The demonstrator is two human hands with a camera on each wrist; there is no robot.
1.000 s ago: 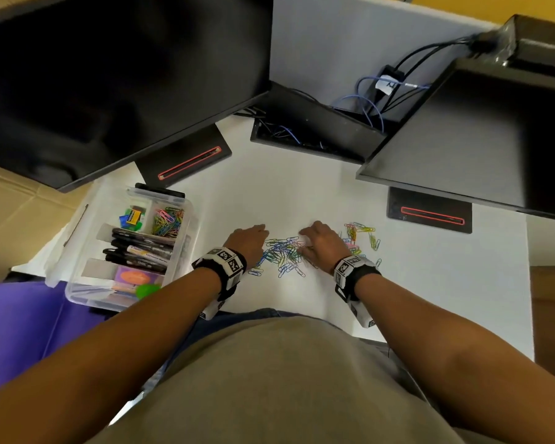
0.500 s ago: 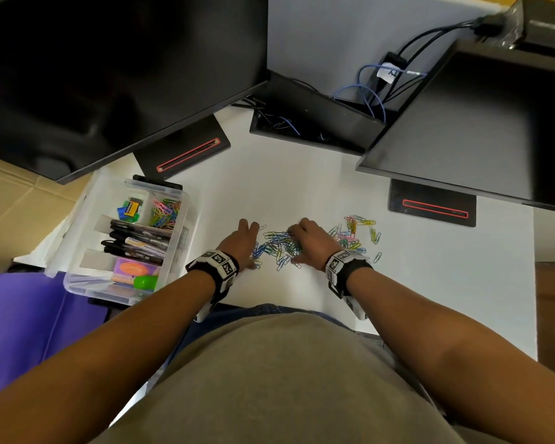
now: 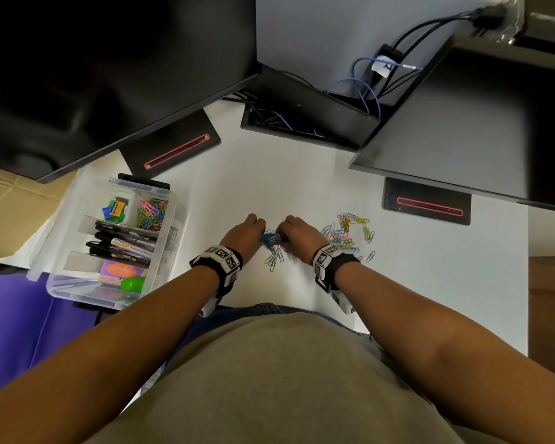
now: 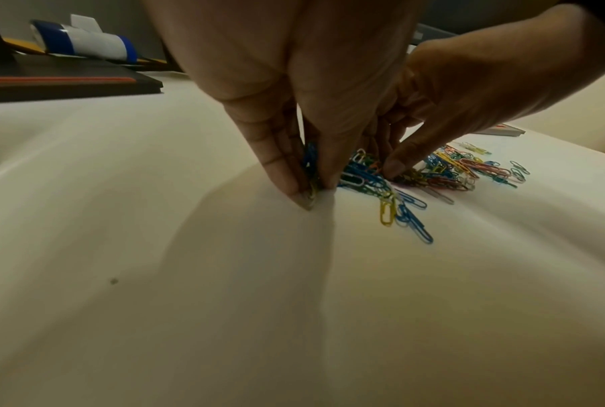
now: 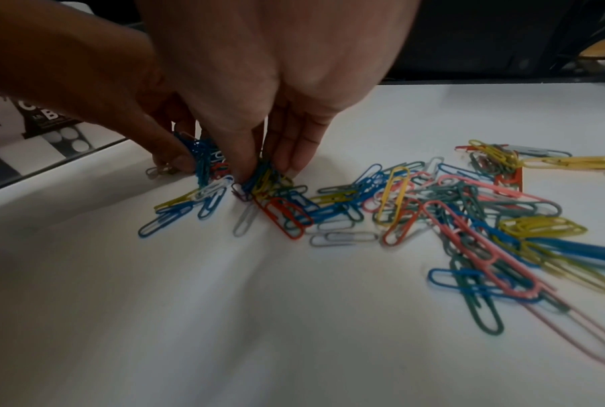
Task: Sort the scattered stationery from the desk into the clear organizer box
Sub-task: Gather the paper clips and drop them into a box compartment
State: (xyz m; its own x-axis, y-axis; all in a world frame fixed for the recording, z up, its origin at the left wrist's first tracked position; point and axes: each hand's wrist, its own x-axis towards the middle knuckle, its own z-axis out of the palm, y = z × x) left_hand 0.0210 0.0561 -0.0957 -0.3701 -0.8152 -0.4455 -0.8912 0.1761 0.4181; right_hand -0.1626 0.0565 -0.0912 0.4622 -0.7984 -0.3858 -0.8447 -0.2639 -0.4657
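Coloured paper clips [image 3: 346, 229] lie scattered on the white desk [image 3: 430, 283], right of centre. Both hands meet over a small bunch of clips [image 3: 271, 240]. My left hand [image 4: 313, 190] pinches a bundle of mostly blue clips against the desk between thumb and fingers. My right hand [image 5: 264, 173] pinches another cluster of mixed clips right beside it. In the head view the left hand [image 3: 247, 232] and right hand [image 3: 297, 233] almost touch. The clear organizer box [image 3: 61, 288] stands at the left desk edge, with clips [image 3: 151, 211] in its far right compartment.
Black markers [image 3: 122, 243], an eraser and a green item fill other compartments of the box. Two dark monitors [image 3: 109, 59] overhang the desk, their bases [image 3: 173, 149] behind the hands. A cable tray [image 3: 302, 120] sits at the back. A purple chair [image 3: 10, 315] is at the lower left.
The hands, spread apart on the clips before, have drawn together. Their fingers have curled in and gathered the clips between them into a bunch.
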